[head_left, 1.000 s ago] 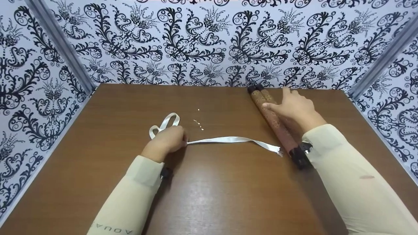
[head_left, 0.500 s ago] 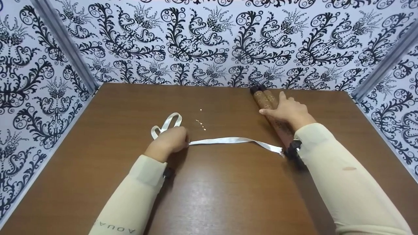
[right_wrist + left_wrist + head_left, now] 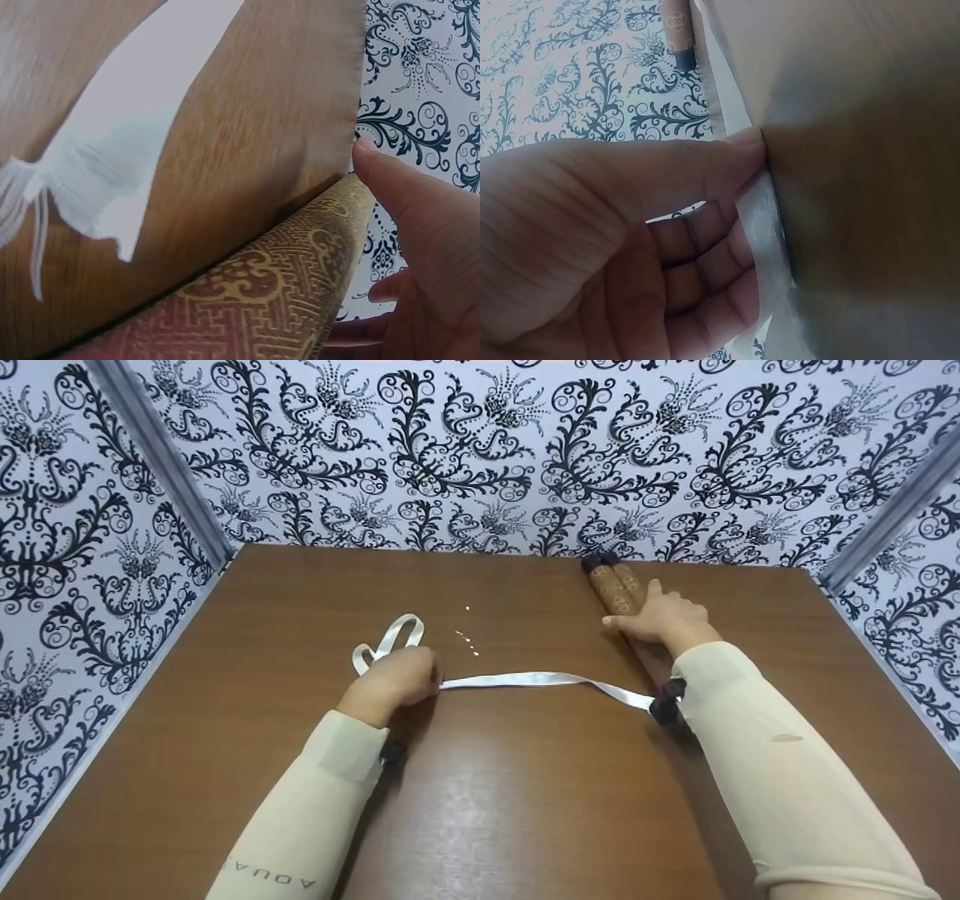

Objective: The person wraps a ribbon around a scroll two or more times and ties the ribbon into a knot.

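Note:
My left hand [image 3: 401, 675] pinches a white satin ribbon [image 3: 525, 679] between thumb and fingers at the middle left of the table. Behind that hand the ribbon's loops [image 3: 403, 631] lie on the wood; its other stretch runs right with a half twist. In the right wrist view the ribbon's frayed end [image 3: 97, 195] shows loose threads. Two brocade-patterned scrolls [image 3: 613, 594] with dark end caps lie side by side at the right, slanting toward the back wall. My right hand [image 3: 667, 619] is over them, thumb and fingers spread across their width. Its forearm hides their near ends.
Several small pale scraps [image 3: 469, 642] are scattered on the brown wooden table [image 3: 480, 795] behind the ribbon. Black-and-white patterned walls [image 3: 480, 450] enclose the table at the back and both sides. The scrolls' far ends reach close to the back wall.
My right hand has shifted left and nearer along the scrolls, its wrist coming over the ribbon's frayed end. My left hand keeps its pinch on the ribbon. The head view has tilted slightly.

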A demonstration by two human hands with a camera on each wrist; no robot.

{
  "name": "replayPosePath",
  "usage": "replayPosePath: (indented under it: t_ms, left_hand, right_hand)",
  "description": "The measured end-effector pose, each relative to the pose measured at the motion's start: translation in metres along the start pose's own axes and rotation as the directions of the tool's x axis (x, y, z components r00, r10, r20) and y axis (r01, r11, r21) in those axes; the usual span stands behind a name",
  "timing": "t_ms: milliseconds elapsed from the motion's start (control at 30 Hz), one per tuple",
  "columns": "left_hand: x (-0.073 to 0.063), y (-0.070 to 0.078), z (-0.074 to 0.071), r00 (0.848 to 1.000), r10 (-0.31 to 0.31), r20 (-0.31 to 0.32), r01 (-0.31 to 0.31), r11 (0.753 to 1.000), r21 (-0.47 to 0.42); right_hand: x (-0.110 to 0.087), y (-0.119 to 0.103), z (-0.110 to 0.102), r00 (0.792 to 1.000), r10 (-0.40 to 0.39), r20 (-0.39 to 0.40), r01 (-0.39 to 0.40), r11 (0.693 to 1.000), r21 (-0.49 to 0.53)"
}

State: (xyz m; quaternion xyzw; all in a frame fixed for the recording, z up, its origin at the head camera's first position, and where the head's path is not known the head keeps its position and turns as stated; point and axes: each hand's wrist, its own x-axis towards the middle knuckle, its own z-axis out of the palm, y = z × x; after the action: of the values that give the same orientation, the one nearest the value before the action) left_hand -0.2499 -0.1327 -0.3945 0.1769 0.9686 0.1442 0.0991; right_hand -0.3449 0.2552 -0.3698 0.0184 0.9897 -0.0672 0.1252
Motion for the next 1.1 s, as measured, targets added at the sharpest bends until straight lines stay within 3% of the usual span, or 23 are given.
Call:
replayPosePath:
  t_ms: [467,667,900,1100]
  left_hand:
    - [-0.001,-0.001,0.002,1.0,0.008,-0.004,-0.008,1.0,0.001]
    - [0.0,-0.002,0.002,1.0,0.011,-0.004,-0.011,1.0,0.0]
    - [0.0,0.001,0.0,0.999,-0.034,0.034,0.034,0.999,-0.018]
    - [0.001,0.001,0.0,0.999,-0.026,0.027,0.026,1.0,-0.014]
  right_hand:
    - [0.002,0.005,0.004,1.0,0.007,0.03,-0.008,1.0,0.015]
    - [0.003,0.008,0.005,1.0,-0.014,0.001,0.014,1.0,0.011]
    - [0.006,0.01,0.008,1.0,-0.006,-0.028,0.006,1.0,0.004]
    - [0.007,0.012,0.008,0.999,-0.012,-0.04,0.012,1.0,-0.007]
